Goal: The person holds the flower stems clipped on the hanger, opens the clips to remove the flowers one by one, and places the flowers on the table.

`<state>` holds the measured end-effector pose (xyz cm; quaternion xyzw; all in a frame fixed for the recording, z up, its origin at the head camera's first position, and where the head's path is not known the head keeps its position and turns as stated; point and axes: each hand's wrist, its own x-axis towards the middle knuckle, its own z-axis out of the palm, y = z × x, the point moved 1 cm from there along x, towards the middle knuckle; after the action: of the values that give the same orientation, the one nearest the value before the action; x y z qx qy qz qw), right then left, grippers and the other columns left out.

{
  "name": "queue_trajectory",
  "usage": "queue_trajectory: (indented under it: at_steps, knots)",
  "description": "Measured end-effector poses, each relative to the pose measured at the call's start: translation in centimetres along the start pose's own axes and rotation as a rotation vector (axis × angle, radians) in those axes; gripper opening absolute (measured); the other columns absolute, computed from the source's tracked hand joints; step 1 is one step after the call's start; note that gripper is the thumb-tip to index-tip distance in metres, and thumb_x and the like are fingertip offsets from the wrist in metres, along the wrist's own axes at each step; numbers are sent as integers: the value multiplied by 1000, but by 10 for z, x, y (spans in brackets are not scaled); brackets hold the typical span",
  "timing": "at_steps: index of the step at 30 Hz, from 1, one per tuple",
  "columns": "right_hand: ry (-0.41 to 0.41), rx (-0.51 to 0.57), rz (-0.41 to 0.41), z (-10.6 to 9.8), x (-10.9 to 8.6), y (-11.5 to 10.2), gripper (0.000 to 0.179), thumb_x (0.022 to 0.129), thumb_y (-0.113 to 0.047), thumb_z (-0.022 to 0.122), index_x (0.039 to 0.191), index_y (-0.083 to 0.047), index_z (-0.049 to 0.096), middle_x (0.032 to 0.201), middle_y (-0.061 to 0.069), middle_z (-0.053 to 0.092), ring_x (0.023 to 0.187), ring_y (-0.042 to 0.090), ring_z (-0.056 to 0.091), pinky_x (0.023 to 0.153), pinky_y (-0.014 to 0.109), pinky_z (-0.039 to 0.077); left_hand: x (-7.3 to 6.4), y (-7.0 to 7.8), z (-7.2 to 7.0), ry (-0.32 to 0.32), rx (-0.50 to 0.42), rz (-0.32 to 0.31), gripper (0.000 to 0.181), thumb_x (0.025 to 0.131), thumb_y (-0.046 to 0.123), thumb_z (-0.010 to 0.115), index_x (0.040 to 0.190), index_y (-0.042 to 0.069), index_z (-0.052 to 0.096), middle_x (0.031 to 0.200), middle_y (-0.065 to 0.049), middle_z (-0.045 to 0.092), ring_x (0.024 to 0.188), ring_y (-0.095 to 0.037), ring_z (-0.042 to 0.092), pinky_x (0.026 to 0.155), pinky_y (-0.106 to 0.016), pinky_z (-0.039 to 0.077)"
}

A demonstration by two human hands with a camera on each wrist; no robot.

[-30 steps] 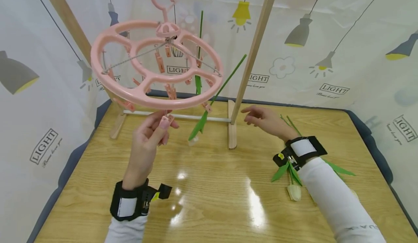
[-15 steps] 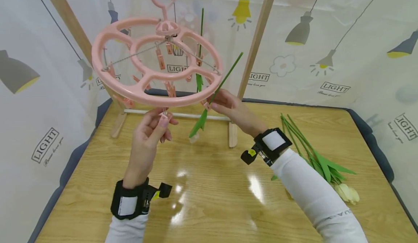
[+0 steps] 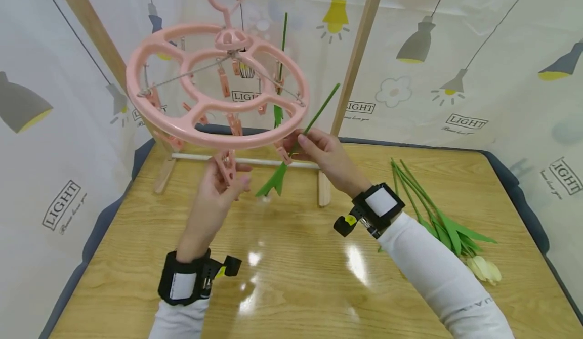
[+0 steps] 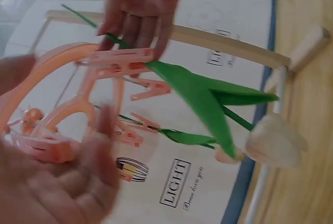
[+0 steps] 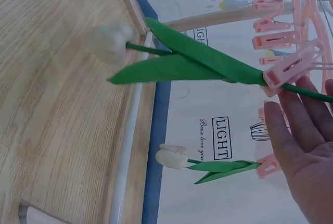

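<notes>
A pink round clip hanger (image 3: 200, 131) hangs from above with clothespins around its ring. Close under the ring's front, my left hand (image 3: 207, 197) has its thumb away from a pink clothespin (image 3: 225, 168), which hangs between thumb and fingers. My right hand (image 3: 334, 162) pinches the green stem of a white artificial tulip (image 5: 192, 69) at the ring's right side. That tulip hangs head down, its stem caught in another clothespin (image 5: 291, 69). Farther back, a second tulip (image 5: 221, 166) also hangs head down from a clothespin (image 5: 268, 166).
Wooden posts (image 3: 360, 50) and a white lower bar (image 3: 264, 162) form a stand around the hanger. Several more tulips (image 3: 432, 212) lie on the wooden table (image 3: 296, 278) at the right, partly behind my right sleeve. A printed cloth (image 3: 410, 86) rises behind.
My right hand has moved left from beside the post to the clipped tulip's stem. My left thumb has come off its clothespin. The clipped tulip has shifted slightly left at its head.
</notes>
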<state>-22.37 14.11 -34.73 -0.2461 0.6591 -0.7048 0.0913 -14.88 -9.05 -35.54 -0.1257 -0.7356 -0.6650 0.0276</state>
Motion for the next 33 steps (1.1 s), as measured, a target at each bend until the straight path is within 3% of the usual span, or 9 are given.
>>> queue_trajectory:
  at_steps: [4,6,8,11,16,21,24,29,33]
  knots:
    - [26,6,-6,-1,-3,-1,27,103,-12,44,116,8,55,110,3,73,104,19,67,97,37,55,3,-12,11,-152,193,-256,87,87,46,67,148,20,10,148,-19,37,120,-31,52,90,-50,53]
    - [28,15,-10,-1,-3,-2,22,103,-12,45,113,5,53,112,8,74,103,19,67,96,38,55,4,-17,16,-184,266,-310,104,85,53,66,154,20,-4,154,-22,29,129,-37,44,97,-59,48]
    - [26,21,-11,-2,-3,-3,17,103,-12,45,112,1,52,114,11,74,102,19,68,96,38,55,5,-20,21,-175,354,-290,104,86,54,63,156,11,-1,157,-24,26,134,-41,38,105,-65,36]
    - [39,10,-11,-2,-4,-5,12,103,-12,45,110,-4,51,111,9,75,99,18,69,95,38,56,8,-19,28,-149,475,-201,96,90,52,59,154,1,9,157,-27,23,138,-45,30,110,-71,18]
    - [26,13,1,-1,-4,-6,8,103,-13,44,103,-8,50,106,0,77,99,19,69,101,50,49,12,-14,36,-134,461,-100,87,94,47,56,155,4,9,161,-23,16,144,-40,17,111,-71,5]
    - [1,8,3,2,-5,-7,10,103,-11,43,96,-8,49,106,-4,76,105,19,66,106,54,43,20,-8,40,-89,388,30,73,98,41,51,156,16,13,162,-15,18,145,-36,17,112,-72,9]
    - [5,-38,1,4,-5,-7,10,103,-9,43,97,-7,50,107,-3,75,106,18,64,101,45,47,25,-6,42,-76,322,76,63,101,37,47,155,22,19,160,-14,25,144,-33,21,113,-70,16]
    - [-23,-103,27,6,-6,-7,9,102,-9,45,98,-8,52,114,10,74,112,20,62,96,36,47,28,-6,44,-24,204,73,50,102,33,46,147,13,37,139,-21,50,133,-30,42,112,-59,32]
    - [-62,-96,45,9,-8,-8,10,102,-9,46,104,-4,54,122,23,68,117,26,60,108,45,44,27,-5,45,-8,78,74,42,103,21,44,141,4,40,109,-23,61,104,-33,57,89,-47,49]
